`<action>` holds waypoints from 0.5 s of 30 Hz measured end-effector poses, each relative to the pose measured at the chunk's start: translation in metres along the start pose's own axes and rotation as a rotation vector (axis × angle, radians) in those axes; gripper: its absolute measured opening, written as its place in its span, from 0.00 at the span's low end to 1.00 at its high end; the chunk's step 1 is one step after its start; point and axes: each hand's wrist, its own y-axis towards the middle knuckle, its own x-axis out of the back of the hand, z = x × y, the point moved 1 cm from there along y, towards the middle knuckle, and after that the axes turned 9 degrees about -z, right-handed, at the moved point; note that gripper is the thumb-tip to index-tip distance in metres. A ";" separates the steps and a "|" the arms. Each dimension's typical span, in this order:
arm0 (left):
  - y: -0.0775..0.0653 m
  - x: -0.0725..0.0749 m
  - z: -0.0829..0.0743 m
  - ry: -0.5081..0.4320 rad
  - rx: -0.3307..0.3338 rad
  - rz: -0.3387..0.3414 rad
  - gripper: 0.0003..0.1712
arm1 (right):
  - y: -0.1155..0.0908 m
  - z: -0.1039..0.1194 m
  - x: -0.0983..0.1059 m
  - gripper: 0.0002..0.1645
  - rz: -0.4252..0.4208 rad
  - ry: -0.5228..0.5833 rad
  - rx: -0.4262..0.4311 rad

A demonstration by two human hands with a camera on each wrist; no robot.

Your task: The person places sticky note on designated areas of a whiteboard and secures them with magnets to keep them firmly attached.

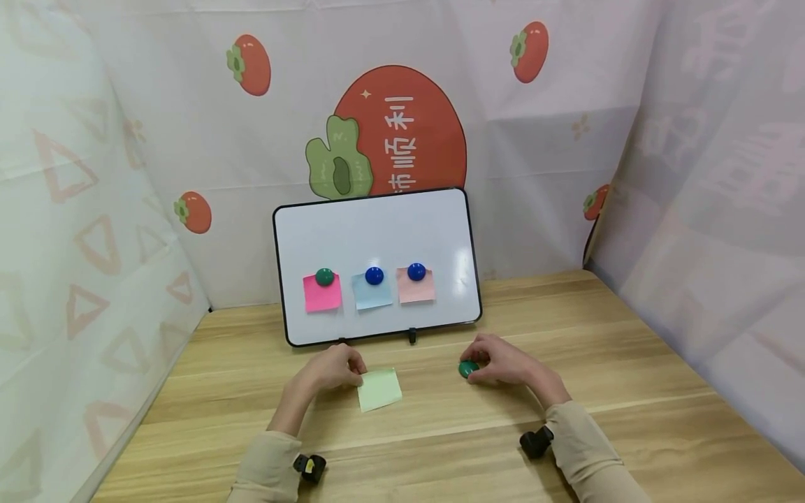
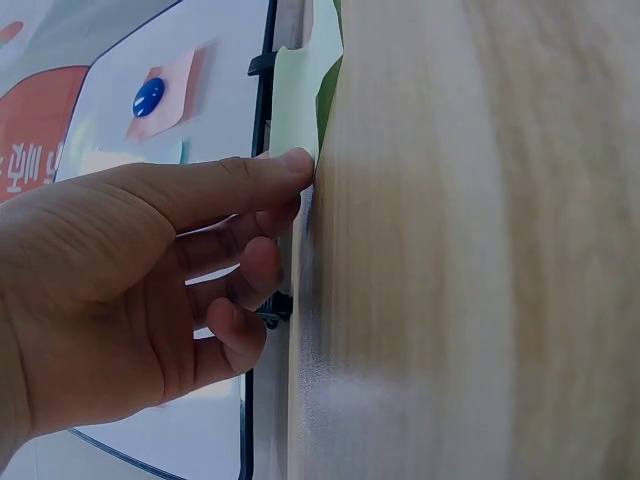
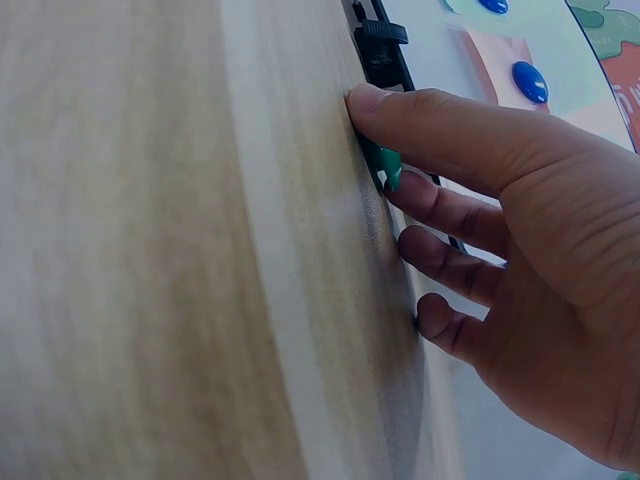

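My left hand [image 1: 331, 368] pinches the left edge of a pale green sticky note [image 1: 380, 390] between thumb and fingers, just above the wooden table. In the left wrist view the note [image 2: 297, 100] extends beyond the thumb tip, its edge slightly curled. My right hand [image 1: 501, 360] grips a round green magnet [image 1: 468, 369] at the table surface, to the right of the note. The right wrist view shows part of the magnet [image 3: 385, 162] between thumb and fingers. Behind both hands stands a whiteboard [image 1: 377, 230] with a black frame, leaning back.
On the whiteboard hang a bright pink note [image 1: 323, 297] under a green magnet [image 1: 324, 276], a light blue note [image 1: 374, 296] and a pale pink note [image 1: 417, 290], the latter two under blue magnets [image 1: 374, 275]. A printed curtain [image 1: 534, 175] surrounds the wooden table [image 1: 402, 461].
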 end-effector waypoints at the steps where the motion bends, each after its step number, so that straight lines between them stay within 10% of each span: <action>1: 0.000 0.000 0.000 0.001 0.002 0.003 0.06 | 0.000 0.000 0.000 0.21 0.000 0.002 0.001; 15: 0.001 -0.002 0.001 -0.007 -0.016 0.011 0.05 | -0.003 0.002 0.002 0.20 0.002 0.024 -0.032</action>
